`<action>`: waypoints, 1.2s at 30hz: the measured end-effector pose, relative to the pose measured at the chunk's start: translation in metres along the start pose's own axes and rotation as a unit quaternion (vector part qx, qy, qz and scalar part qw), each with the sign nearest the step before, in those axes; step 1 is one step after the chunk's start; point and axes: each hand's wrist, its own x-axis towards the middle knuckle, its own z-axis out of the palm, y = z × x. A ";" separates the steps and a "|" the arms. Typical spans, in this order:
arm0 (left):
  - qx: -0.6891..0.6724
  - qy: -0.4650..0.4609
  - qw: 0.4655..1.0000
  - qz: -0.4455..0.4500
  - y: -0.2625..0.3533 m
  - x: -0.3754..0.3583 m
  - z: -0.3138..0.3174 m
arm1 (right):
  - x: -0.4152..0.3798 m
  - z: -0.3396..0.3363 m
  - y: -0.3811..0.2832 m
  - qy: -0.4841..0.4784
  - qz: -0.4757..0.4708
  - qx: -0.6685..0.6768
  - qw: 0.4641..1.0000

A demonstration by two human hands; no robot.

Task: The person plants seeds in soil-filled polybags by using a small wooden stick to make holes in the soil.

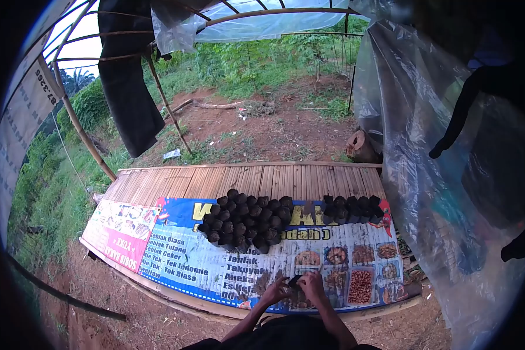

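Observation:
Near the front edge of the banner [184,280], my left hand [276,290] and my right hand [311,284] come close together around a small black bag [295,280]. Fingers of both hands are closed on it, and its lower part is partly hidden. Ahead of my hands stands a large cluster of filled black bags [248,219], packed side by side. A smaller group of black bags [351,209] is at the right rear of the banner. Just right of my right hand lies a clear tray of reddish-brown pieces [361,286].
The banner covers the front of a bamboo-slat table [245,178]. Clear plastic sheeting [414,175] hangs along the right side. A bamboo pole [81,128] stands at the left, and a cut log [363,146] lies behind the table's right corner.

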 end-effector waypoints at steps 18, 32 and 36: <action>-0.011 0.030 0.997 0.067 0.001 0.007 0.006 | -0.008 0.038 0.031 -0.018 0.240 0.343 0.908; -0.036 -0.009 0.999 0.029 0.006 0.011 0.006 | -0.006 0.054 0.035 -0.018 0.260 0.289 0.921; -0.060 -0.013 0.998 0.014 -0.003 0.013 0.010 | -0.005 0.057 0.037 -0.019 0.268 0.265 0.926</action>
